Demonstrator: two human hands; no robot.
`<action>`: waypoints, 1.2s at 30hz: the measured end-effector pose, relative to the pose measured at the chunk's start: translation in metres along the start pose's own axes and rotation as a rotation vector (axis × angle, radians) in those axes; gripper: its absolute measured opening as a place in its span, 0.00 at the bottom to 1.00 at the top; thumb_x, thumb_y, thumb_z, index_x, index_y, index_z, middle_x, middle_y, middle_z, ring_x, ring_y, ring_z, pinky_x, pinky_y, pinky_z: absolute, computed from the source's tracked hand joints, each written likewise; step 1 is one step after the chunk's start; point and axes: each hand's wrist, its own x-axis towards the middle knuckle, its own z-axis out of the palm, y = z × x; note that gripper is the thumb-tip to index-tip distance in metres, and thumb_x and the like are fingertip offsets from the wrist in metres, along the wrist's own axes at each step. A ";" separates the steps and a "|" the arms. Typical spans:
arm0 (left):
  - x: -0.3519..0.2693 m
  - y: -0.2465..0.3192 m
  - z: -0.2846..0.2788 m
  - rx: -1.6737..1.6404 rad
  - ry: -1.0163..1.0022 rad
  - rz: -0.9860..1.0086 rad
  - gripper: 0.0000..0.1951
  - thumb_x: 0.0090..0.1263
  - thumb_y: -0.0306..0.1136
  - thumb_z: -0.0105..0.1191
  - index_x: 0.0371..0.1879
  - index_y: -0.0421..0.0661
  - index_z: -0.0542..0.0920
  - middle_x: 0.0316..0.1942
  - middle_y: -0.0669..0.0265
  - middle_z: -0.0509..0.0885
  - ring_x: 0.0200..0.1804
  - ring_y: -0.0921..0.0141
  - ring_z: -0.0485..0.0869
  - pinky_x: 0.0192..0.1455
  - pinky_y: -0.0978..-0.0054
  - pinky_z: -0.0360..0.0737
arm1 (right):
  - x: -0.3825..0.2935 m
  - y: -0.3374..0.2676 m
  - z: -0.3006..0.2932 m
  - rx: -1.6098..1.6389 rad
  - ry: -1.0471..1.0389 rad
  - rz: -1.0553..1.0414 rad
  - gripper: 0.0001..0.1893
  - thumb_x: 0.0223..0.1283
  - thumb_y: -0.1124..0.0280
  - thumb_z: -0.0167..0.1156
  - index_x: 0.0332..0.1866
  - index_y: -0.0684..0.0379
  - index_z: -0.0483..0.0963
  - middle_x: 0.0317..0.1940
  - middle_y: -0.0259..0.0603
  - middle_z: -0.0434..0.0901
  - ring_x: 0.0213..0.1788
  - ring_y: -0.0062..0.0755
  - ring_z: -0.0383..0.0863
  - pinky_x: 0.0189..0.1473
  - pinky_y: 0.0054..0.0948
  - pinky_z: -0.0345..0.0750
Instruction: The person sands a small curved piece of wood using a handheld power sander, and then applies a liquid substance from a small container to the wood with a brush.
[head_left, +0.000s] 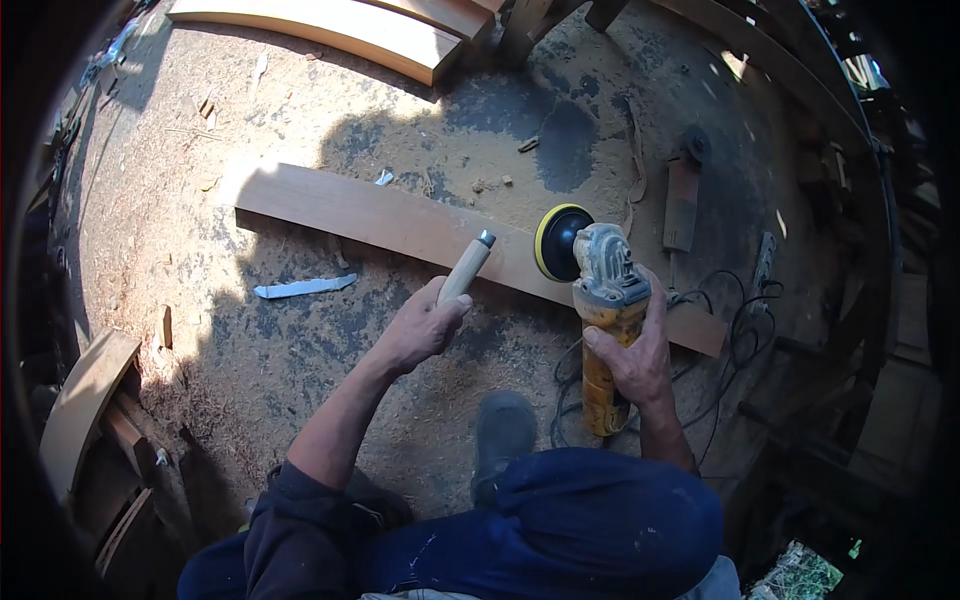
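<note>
My left hand (427, 322) is closed around a pale wooden handle (466, 271) with a dark metal end pointing up. In my right hand (637, 352) is a yellow angle grinder (611, 315), its grey gear head uppermost. A round black backing pad with a yellow rim (564, 242) is fitted to the grinder and faces left. Beneath both tools a long wooden board (375, 214) lies slantwise on the ground; the grinder covers part of it. The handle's metal end is over the board's near edge; whether it touches cannot be told.
A second angle grinder (682, 199) lies at the right, near a power strip (763, 262) and tangled black cables (727, 375). Curved wooden pieces stand at the top (322, 30) and lower left (90, 405). A whitish strip (305, 287) and wood shavings lie on the ground.
</note>
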 end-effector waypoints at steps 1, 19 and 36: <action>-0.001 0.004 0.002 -0.011 -0.004 -0.002 0.15 0.82 0.47 0.50 0.48 0.45 0.73 0.26 0.75 0.70 0.22 0.81 0.66 0.23 0.80 0.64 | 0.000 0.001 0.000 -0.031 -0.015 0.003 0.50 0.56 0.67 0.73 0.77 0.70 0.50 0.65 0.58 0.73 0.67 0.44 0.76 0.71 0.42 0.72; 0.021 -0.014 0.004 -0.383 0.166 -0.296 0.18 0.85 0.48 0.38 0.34 0.50 0.72 0.18 0.76 0.64 0.16 0.78 0.60 0.18 0.77 0.56 | 0.009 -0.011 0.028 -0.274 -0.327 0.016 0.53 0.56 0.60 0.75 0.79 0.64 0.47 0.63 0.65 0.76 0.64 0.61 0.81 0.68 0.47 0.76; 0.025 -0.014 -0.017 -0.496 -0.010 -0.387 0.20 0.86 0.50 0.38 0.40 0.47 0.75 0.19 0.74 0.69 0.16 0.81 0.62 0.16 0.79 0.59 | 0.021 -0.005 0.009 -0.318 -0.102 -0.037 0.48 0.57 0.66 0.73 0.78 0.61 0.49 0.62 0.61 0.77 0.62 0.55 0.82 0.67 0.45 0.77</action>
